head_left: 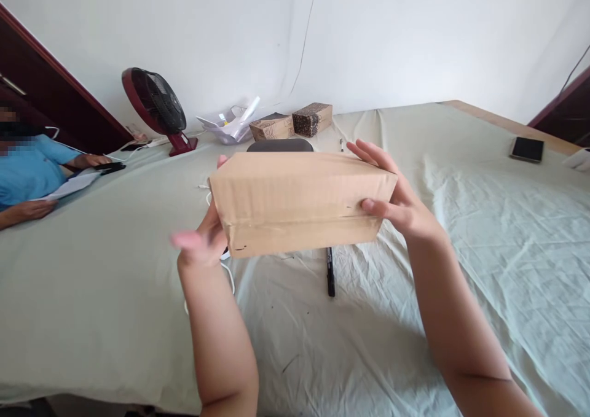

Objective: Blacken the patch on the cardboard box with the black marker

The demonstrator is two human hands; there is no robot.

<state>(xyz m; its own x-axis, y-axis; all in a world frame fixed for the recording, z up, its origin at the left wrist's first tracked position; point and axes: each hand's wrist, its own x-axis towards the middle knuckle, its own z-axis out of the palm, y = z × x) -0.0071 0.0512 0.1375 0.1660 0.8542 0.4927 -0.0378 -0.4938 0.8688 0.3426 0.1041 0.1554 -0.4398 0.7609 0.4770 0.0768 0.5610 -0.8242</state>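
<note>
A brown cardboard box (299,196) is held up above the cloth-covered table, its long side facing me. My right hand (396,202) grips the box's right end, thumb on the near face and fingers over the top. At the left end, my left hand (205,236) supports the box with its fingers behind and under it; its thumb is blurred and sticks out to the left. Small dark marks show on the near face. Below the box, a black marker pen (330,272) lies on the cloth, its upper end hidden by the box.
A dark rounded object (280,145) shows behind the box. Farther back stand two patterned boxes (312,119), a clear plastic basket (230,125) and a red fan (159,107). A person in blue (34,168) sits at left with papers. A dark tablet-like device (527,149) lies at right.
</note>
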